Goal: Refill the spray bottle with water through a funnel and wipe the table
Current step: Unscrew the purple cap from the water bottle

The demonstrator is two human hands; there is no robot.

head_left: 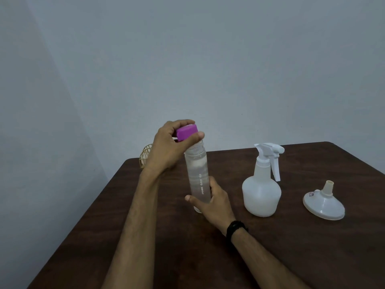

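A tall clear water bottle (197, 174) stands upright on the dark wooden table (291, 247). My right hand (212, 202) grips its lower body. My left hand (168, 147) pinches the purple cap (187, 132), which sits tilted just above the bottle's open neck. To the right stands a white translucent spray bottle (261, 192) with its trigger head on. Further right a whitish funnel (324, 203) lies upside down, spout pointing up.
A small woven wire basket (145, 155) peeks out behind my left hand at the table's back left corner. The table's left edge runs diagonally toward me. A plain grey-blue wall stands behind.
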